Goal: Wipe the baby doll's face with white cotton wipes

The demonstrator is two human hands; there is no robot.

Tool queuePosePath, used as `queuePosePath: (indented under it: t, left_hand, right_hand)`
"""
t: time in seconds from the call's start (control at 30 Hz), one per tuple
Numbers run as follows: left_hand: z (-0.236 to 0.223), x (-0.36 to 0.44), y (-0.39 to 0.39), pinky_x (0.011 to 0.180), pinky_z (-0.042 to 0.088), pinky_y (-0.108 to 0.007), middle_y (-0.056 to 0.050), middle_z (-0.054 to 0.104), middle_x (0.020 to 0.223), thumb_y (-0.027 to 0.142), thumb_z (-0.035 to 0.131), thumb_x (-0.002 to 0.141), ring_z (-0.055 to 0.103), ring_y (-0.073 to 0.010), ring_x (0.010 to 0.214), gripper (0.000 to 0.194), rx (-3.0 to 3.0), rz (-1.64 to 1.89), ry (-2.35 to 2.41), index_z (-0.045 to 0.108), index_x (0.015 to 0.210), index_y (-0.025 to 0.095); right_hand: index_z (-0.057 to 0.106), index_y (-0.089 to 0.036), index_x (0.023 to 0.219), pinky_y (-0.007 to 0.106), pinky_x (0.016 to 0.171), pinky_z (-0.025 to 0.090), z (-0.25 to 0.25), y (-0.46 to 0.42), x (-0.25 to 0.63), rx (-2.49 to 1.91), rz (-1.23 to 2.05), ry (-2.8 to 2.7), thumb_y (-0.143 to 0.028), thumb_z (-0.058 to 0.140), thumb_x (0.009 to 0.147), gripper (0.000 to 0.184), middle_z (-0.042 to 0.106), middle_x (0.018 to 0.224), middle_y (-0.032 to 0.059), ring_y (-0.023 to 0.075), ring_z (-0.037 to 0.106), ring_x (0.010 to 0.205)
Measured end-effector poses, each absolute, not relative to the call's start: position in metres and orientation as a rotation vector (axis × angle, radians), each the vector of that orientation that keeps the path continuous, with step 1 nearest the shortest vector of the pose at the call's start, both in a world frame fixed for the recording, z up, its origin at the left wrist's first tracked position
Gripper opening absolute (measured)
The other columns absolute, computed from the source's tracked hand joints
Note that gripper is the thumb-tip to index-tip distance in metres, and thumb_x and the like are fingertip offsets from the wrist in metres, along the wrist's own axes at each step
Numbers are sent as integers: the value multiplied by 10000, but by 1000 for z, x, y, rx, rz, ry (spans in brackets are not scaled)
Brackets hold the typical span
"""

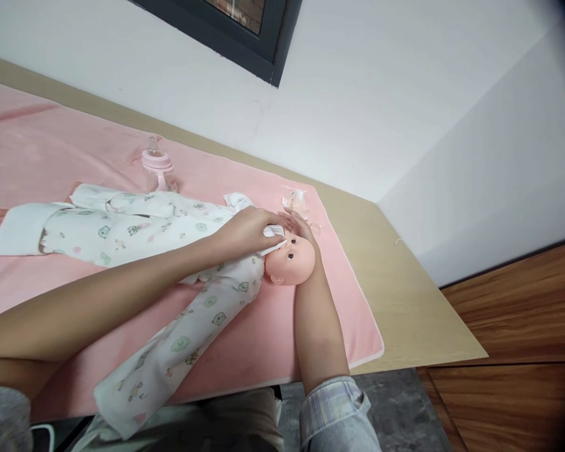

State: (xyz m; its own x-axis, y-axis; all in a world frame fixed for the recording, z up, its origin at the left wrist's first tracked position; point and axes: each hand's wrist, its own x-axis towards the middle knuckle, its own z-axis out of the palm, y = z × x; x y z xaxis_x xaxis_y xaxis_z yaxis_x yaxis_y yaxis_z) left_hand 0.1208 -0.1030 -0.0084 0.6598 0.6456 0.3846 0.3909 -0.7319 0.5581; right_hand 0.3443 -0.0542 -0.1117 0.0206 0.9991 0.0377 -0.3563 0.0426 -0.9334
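A baby doll (289,258) in a white printed sleepsuit (136,229) lies on a pink mat (245,358), its head to the right. My left hand (245,231) is closed on a small white wipe (273,237) and presses it against the doll's face. Around the top and far side of the doll's head curls my right hand (300,225), fingers together, holding it steady. One sleeve of the suit (169,358) hangs toward the table's near edge.
A pink baby bottle (157,164) stands on the mat behind the doll. A clear plastic wrapper (295,199) lies near the mat's far right corner. The beige tabletop (405,301) ends at right; wooden flooring lies beyond. A white wall runs behind.
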Motion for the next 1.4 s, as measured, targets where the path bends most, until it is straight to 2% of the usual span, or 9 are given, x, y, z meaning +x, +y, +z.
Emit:
queuePosePath:
  t: [0.27, 0.43, 0.6, 0.73, 1.0, 1.23, 1.4]
  left_hand:
    - [-8, 123, -103, 716, 433, -261, -14, 777, 878, 217, 602, 857, 681, -203, 798, 197, 2437, 816, 801, 788, 908, 180]
    - [-6, 123, -103, 738, 451, -277, -29, 766, 865, 252, 580, 852, 675, -220, 800, 196, 2415, 797, 802, 759, 861, 172]
    - [-2, 118, -95, 680, 415, -289, -38, 747, 853, 330, 593, 830, 655, -229, 800, 240, 2376, 788, 836, 756, 854, 155]
    - [1, 110, -87, 617, 383, -279, -15, 700, 753, 384, 642, 791, 621, -205, 722, 256, 2314, 664, 812, 756, 802, 155]
    - [5, 107, -89, 581, 336, -273, -3, 648, 688, 369, 625, 776, 581, -184, 667, 231, 2359, 485, 785, 725, 735, 165]
    - [-3, 107, -85, 622, 356, -279, -5, 685, 752, 348, 621, 776, 605, -198, 711, 212, 2418, 482, 759, 751, 796, 181]
    - [0, 107, -84, 631, 366, -278, -16, 689, 748, 391, 633, 787, 604, -207, 708, 241, 2441, 510, 810, 756, 803, 183]
  right_hand:
    - [637, -304, 1183, 468, 1167, 470, -117, -48, 347, -900, 1334, -959, -466, 675, 860, 362, 727, 1221, -1, 221, 643, 1256]
    - [643, -300, 1171, 480, 1161, 471, -116, -49, 346, -903, 1345, -922, -464, 685, 855, 358, 724, 1227, 1, 227, 653, 1242]
    - [658, -298, 1157, 456, 1163, 471, -112, -54, 343, -932, 1325, -930, -442, 673, 868, 323, 724, 1232, 16, 222, 638, 1264]
    - [670, -295, 1154, 440, 1183, 453, -111, -55, 343, -912, 1320, -929, -450, 694, 857, 336, 718, 1240, 11, 217, 646, 1250]
    - [664, -285, 1159, 442, 1162, 460, -111, -52, 343, -932, 1342, -874, -438, 697, 847, 349, 705, 1275, 28, 212, 655, 1231]
    - [668, -283, 1150, 429, 1167, 455, -115, -48, 345, -912, 1337, -888, -439, 708, 833, 355, 715, 1249, 22, 202, 665, 1209]
    - [668, -286, 1156, 441, 1162, 465, -117, -47, 346, -920, 1332, -901, -452, 701, 839, 359, 725, 1231, 22, 206, 670, 1203]
